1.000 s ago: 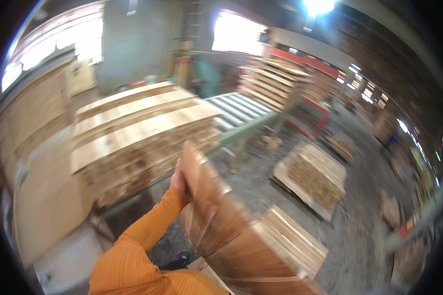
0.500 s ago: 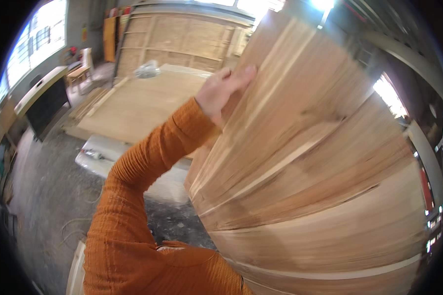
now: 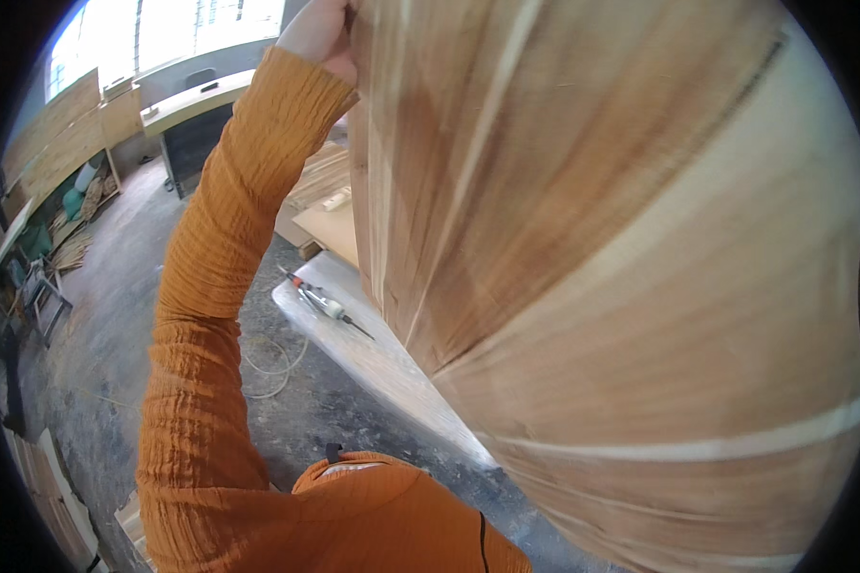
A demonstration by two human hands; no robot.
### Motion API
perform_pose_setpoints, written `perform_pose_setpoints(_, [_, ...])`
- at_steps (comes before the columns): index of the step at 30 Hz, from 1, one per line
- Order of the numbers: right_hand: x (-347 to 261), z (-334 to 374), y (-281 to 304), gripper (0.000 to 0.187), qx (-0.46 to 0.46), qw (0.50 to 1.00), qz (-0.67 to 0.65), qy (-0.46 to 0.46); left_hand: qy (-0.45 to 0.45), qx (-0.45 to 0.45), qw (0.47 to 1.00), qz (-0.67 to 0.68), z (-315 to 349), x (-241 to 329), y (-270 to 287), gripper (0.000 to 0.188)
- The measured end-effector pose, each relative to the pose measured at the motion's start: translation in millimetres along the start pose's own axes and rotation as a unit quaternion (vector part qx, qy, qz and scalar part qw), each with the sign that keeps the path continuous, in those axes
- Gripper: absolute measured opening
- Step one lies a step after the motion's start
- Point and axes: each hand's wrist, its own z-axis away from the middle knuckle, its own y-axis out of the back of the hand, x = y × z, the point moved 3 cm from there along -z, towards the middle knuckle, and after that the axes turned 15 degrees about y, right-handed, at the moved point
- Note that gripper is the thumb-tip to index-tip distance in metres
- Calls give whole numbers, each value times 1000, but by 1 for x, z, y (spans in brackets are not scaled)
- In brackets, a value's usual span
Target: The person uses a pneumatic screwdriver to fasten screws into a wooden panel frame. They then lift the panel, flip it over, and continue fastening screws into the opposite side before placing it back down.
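Observation:
A large wooden panel with brown and pale bands of grain fills the right half of the head view, raised close in front of me. At the upper edge, my left hand is closed on the panel's left side, its fingers mostly out of sight behind the board. My left arm, in an orange ribbed sleeve, reaches up to it. My right hand is not visible; the panel covers that side.
Below the panel lies a plastic-wrapped flat slab with a slim hand-held tool on it. A pale hose or cord curls on the grey floor. Wooden boards are stacked beyond, and a desk stands near the windows.
My view has swung left. The panel now stands closer and covers more of the right side, with my left hand higher on its edge. The sheet stack behind is mostly hidden.

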Motion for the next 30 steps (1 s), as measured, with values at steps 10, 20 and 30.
perform_pose_setpoints(10, [79,141,-112,74,-36,977,-132,-163,-94,291,951,34,33,-33,245,49])
perform_pose_setpoints(20, [181,234,-149,71,-77,961,39,-264,-29,416,872,-256,12,-128,349,41])
perform_pose_setpoints(30, [236,352,-206,68,-308,857,182,-372,138,556,808,-138,70,-327,455,54])
